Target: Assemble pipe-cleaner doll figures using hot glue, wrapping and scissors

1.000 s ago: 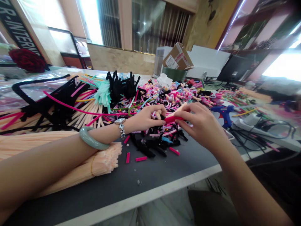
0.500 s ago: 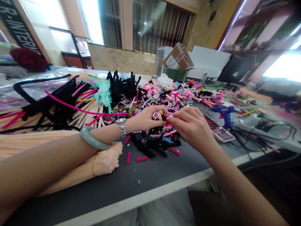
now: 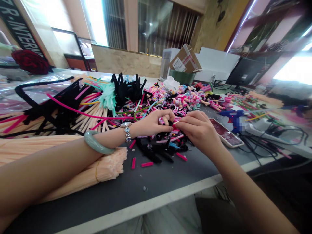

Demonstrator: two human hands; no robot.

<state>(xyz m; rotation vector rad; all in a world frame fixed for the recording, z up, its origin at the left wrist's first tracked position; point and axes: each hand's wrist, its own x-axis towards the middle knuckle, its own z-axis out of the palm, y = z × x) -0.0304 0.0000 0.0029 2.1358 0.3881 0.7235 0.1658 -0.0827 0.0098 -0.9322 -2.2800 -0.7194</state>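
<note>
Both hands meet above a grey table (image 3: 161,191). My left hand (image 3: 152,123), with a bracelet watch and a jade bangle at the wrist, is closed around a small pipe-cleaner figure (image 3: 166,120) in beige and black. Facing it, my right hand (image 3: 198,128) pinches with thumb and forefinger at a red bit (image 3: 175,126) on the figure's right side. The fingers hide most of that red bit. Below the hands lie black fuzzy pipe cleaners (image 3: 151,151) and short pink pieces (image 3: 147,164).
Left, under my forearm, is a beige pipe-cleaner bundle (image 3: 112,165). A heap of colourful pieces (image 3: 187,99) spreads behind the hands. To the right are a phone (image 3: 225,133), a blue glue gun (image 3: 234,119) and a power strip (image 3: 265,126) with cables. Farther back stands a cardboard box (image 3: 185,59).
The red strip that showed beneath my right fingers is now mostly covered by them. Otherwise the hands stay nearly in place, and the view shifts very slightly.
</note>
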